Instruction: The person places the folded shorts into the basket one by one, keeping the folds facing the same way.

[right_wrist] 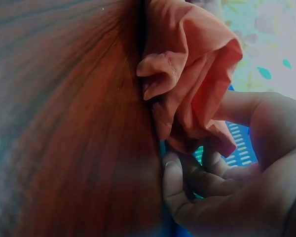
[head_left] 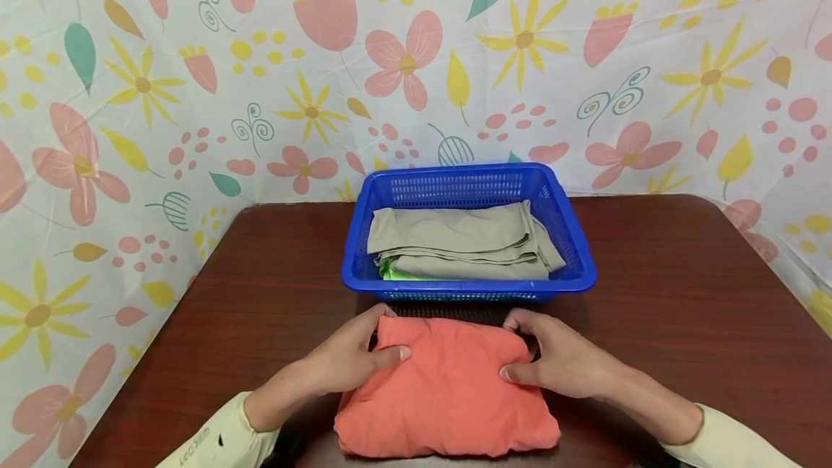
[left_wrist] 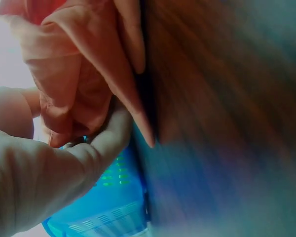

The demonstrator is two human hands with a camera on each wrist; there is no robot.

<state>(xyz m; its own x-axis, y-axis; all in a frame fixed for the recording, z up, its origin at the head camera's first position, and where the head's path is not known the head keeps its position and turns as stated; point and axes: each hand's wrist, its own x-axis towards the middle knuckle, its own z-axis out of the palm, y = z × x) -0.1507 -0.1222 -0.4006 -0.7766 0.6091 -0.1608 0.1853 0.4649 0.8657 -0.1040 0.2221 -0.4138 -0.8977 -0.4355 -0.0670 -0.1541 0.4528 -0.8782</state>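
A folded coral-orange cloth lies on the table in front of me, its layers bunched at both sides. My left hand grips its far left corner, thumb on top and fingers tucked under the edge. At the far right corner my right hand holds it the same way, thumb over the top. In the left wrist view, folds of the cloth hang between thumb and fingers. The right wrist view shows fingers curled under the cloth's bunched end.
Just beyond the cloth stands a blue plastic basket with perforated sides. Inside it lie folded beige-grey cloths and a bright green piece. The dark brown table ends at a flower-patterned curtain.
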